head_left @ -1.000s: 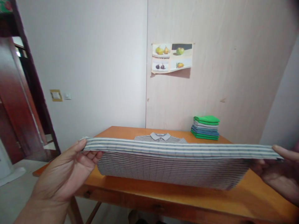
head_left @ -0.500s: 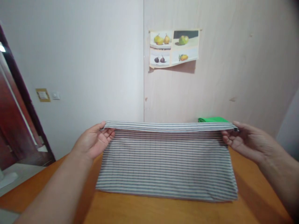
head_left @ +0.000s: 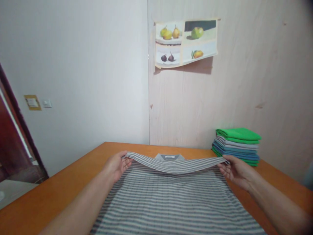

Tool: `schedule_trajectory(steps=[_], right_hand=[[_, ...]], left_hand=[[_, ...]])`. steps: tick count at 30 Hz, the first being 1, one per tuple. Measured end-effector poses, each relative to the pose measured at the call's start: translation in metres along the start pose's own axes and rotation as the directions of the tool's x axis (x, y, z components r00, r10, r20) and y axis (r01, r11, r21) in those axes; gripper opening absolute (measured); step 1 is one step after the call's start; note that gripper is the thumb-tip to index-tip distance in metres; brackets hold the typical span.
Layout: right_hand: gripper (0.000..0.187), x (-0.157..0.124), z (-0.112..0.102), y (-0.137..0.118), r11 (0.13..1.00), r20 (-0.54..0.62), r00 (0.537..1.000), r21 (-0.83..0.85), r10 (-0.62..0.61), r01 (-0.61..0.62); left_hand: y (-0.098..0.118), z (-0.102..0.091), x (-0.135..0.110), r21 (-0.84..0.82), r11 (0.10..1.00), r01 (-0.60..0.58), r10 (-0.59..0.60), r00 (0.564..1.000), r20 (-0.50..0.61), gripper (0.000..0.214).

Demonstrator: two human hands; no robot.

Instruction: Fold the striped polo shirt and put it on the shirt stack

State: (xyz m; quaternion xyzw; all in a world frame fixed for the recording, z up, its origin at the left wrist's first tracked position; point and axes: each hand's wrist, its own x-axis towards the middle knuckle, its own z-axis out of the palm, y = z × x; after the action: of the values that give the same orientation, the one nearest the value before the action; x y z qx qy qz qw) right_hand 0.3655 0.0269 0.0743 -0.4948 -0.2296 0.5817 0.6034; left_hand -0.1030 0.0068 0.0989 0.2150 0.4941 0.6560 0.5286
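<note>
Striped shirt (head_left: pixel 176 199) over the orange-brown table (head_left: pixel 61 182), raised edge pinched by left hand (head_left: pixel 118 165) and right hand (head_left: pixel 237 171), 1 at each end; sagging middle could crease, or cloth skew if 1 hand leads.

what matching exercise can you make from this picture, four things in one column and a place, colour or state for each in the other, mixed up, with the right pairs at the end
1. striped shirt
2. folded stack
3. fruit picture sheet
4. left hand

A. on the wall
B. pinching one end of a raised edge
C. grey and white
D. on the table, bright green on top

Pairs: 1-C, 2-D, 3-A, 4-B
</note>
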Motion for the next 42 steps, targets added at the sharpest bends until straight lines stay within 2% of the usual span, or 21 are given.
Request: schedule_trajectory(steps=[3,9,13,16,18,20,22,24,25,27,29,30,32,34,37,40,42], right_hand=[[0.013,0.013,-0.003,0.006,0.999,-0.022,0.999,-0.004,0.042,-0.042],[0.012,0.045,0.008,-0.006,0.998,-0.037,0.997,0.021,0.065,-0.064],[0.013,0.068,0.018,0.008,0.999,-0.078,0.996,0.011,0.036,-0.036],[0.011,0.077,0.019,0.028,0.995,-0.077,0.996,-0.09,0.043,-0.05],[0.005,0.079,0.018,0.039,0.984,-0.082,0.997,-0.177,0.009,-0.024],[0.006,0.078,0.02,0.044,0.947,-0.064,0.994,-0.315,-0.083,0.059],[0.011,0.076,0.026,0.044,0.866,-0.016,0.98,-0.471,-0.197,0.166],[0.016,0.074,0.037,0.043,0.73,0.102,0.951,-0.619,-0.291,0.29],[0.02,0.073,0.044,0.043,0.65,0.18,0.932,-0.675,-0.314,0.35],[0.026,0.072,0.06,0.046,0.48,0.339,0.887,-0.75,-0.313,0.456],[0.029,0.07,0.075,0.053,0.362,0.44,0.852,-0.774,-0.284,0.52],[0.029,0.069,0.082,0.058,0.31,0.479,0.836,-0.779,-0.269,0.546],[0.028,0.068,0.093,0.067,0.218,0.536,0.809,-0.782,-0.242,0.583],[0.028,0.068,0.101,0.073,0.127,0.572,0.791,-0.787,-0.218,0.604],[0.033,0.068,0.11,0.074,0.001,0.592,0.779,-0.796,-0.205,0.605],[0.043,0.066,0.118,0.076,-0.076,0.635,0.752,-0.77,-0.178,0.633],[0.051,0.064,0.121,0.083,-0.115,0.675,0.724,-0.737,-0.14,0.665]], left_hand=[[-0.008,0.002,0.007,0.02,0.998,0.053,-0.052,0.998,-0.044,0.007],[0.0,0.02,0.035,-0.034,0.999,0.006,-0.008,0.998,-0.06,0.007],[-0.017,0.027,0.058,0.028,1.0,0.004,-0.002,0.998,-0.071,0.014],[-0.041,0.027,0.065,0.151,0.988,-0.008,0.017,0.998,-0.059,0.015],[-0.055,0.028,0.066,0.253,0.965,-0.062,0.072,0.997,-0.03,0.016],[-0.065,0.032,0.064,0.355,0.922,-0.155,0.155,0.988,0.03,0.017],[-0.073,0.04,0.06,0.429,0.868,-0.25,0.228,0.968,0.103,0.014],[-0.08,0.05,0.055,0.524,0.767,-0.372,0.298,0.928,0.223,0.011],[-0.084,0.055,0.052,0.588,0.665,-0.461,0.329,0.887,0.323,0.01],[-0.092,0.065,0.048,0.672,0.35,-0.653,0.321,0.757,0.568,0.017],[-0.1,0.073,0.046,0.643,0.01,-0.766,0.225,0.628,0.745,0.023],[-0.103,0.077,0.047,0.623,-0.103,-0.775,0.19,0.6,0.777,0.023],[-0.107,0.081,0.051,0.625,-0.248,-0.74,0.178,0.599,0.781,0.022],[-0.108,0.084,0.058,0.669,-0.305,-0.678,0.218,0.634,0.742,0.024],[-0.109,0.087,0.063,0.721,-0.308,-0.621,0.265,0.672,0.692,0.032],[-0.114,0.088,0.062,0.689,-0.317,-0.652,0.235,0.65,0.723,0.04],[-0.12,0.087,0.059,0.66,-0.323,-0.678,0.159,0.649,0.744,0.049]])
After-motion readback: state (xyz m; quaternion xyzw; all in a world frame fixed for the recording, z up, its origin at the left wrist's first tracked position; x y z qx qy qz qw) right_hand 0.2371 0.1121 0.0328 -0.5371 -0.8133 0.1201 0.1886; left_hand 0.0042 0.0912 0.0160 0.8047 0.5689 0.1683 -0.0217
